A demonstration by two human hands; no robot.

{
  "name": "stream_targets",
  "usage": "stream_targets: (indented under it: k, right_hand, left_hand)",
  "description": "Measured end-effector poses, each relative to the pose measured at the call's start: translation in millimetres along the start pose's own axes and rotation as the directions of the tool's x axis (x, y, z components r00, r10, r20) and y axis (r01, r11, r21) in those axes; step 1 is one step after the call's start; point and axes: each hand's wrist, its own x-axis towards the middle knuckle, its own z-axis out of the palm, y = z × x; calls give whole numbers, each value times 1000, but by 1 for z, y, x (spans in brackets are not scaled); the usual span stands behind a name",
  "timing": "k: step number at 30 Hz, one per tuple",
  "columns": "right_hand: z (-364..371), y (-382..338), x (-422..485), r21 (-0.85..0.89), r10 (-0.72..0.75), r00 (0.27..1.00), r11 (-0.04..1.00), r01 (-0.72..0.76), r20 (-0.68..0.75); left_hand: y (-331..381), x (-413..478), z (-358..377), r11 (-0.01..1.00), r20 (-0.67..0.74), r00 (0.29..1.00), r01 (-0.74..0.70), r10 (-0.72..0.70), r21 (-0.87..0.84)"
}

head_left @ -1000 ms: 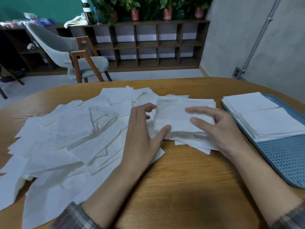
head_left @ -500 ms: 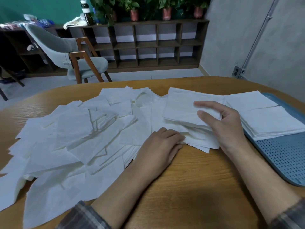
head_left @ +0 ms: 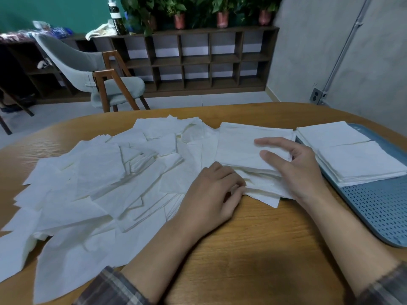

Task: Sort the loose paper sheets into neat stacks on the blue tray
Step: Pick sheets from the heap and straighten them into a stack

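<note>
A wide heap of loose white paper sheets (head_left: 99, 183) covers the left and middle of the wooden table (head_left: 253, 249). Right of it lies a squared-up stack of sheets (head_left: 240, 146), its near edge raised over a few lower sheets (head_left: 264, 194). My right hand (head_left: 295, 170) grips that stack at its right side, thumb and forefinger lying on top. My left hand (head_left: 213, 194) has curled fingers pinching the near-left edge of the lower sheets. The blue perforated tray (head_left: 378, 212) at the right carries two neat stacks, a far one (head_left: 330, 134) and a nearer one (head_left: 363, 161).
The near half of the tray shows bare perforated surface. Bare table wood lies between my forearms. Beyond the table stand a grey chair (head_left: 88, 69) with wooden legs and a low shelf unit (head_left: 198, 60) topped with potted plants.
My right hand has carried the squared stack right, toward the tray. My left hand left the stack's left side, dropped to the table and curled its fingers onto the lower sheets.
</note>
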Motion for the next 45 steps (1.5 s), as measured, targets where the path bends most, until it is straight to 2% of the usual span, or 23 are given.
stream_targets:
  k: [4, 9, 11, 14, 15, 17, 20, 22, 29, 33, 34, 36, 38, 40, 42, 43, 45]
  right_hand:
    - [-1, -2, 0, -1, 25, 999, 1000, -25, 37]
    - [0, -5, 1, 49, 62, 995, 997, -66, 82]
    - [0, -8, -1, 137, 97, 987, 984, -115, 132]
    - [2, -9, -5, 371, 169, 926, 880, -296, 338]
    - [3, -9, -7, 391, 159, 907, 864, -319, 389]
    - [6, -9, -9, 333, 134, 896, 897, -292, 424]
    - [12, -13, -11, 189, 119, 939, 964, -187, 322]
    - [15, -19, -14, 157, 108, 946, 974, -162, 305]
    - [19, -21, -16, 127, 97, 954, 982, -138, 283]
    - [16, -16, -14, 265, 41, 956, 957, -122, 292]
    - [15, -16, -13, 349, 29, 951, 926, -141, 307]
    - [12, -16, -9, 491, 20, 945, 851, -188, 326]
    - [11, -14, -7, 462, 13, 959, 874, -149, 284]
    - [11, -11, -6, 286, 21, 976, 954, -84, 217]
    - [11, -7, -5, 155, 40, 980, 985, -71, 196]
    - [9, -6, -4, 158, 49, 976, 984, -83, 211]
    - [6, -8, -4, 275, 66, 951, 949, -153, 302]
  left_hand:
    - [12, 0, -12, 995, -36, 998, 38, -41, -96]
    - [14, -2, -29, 878, -43, 960, 235, -277, -417]
    - [11, 0, -35, 832, -82, 931, 276, -356, -482]
    - [9, 4, -41, 771, -146, 882, 298, -447, -562]
    - [8, 6, -43, 759, -161, 866, 307, -473, -574]
    - [6, 7, -45, 742, -167, 846, 329, -507, -584]
    - [4, 8, -46, 731, -169, 830, 348, -531, -588]
    - [4, 8, -47, 738, -190, 821, 349, -538, -578]
    - [5, 7, -45, 775, -241, 810, 357, -535, -521]
    - [5, 7, -45, 818, -351, 768, 368, -536, -443]
    - [5, 7, -47, 797, -322, 767, 379, -555, -470]
    - [11, 11, -53, 664, -139, 781, 407, -609, -627]
    - [15, 13, -57, 517, 54, 800, 435, -597, -737]
    - [15, 12, -57, 530, 109, 813, 468, -573, -707]
    - [13, 10, -54, 555, 85, 806, 476, -586, -682]
    - [10, 9, -53, 564, 53, 798, 469, -600, -679]
    - [6, 8, -52, 606, -19, 794, 448, -608, -658]
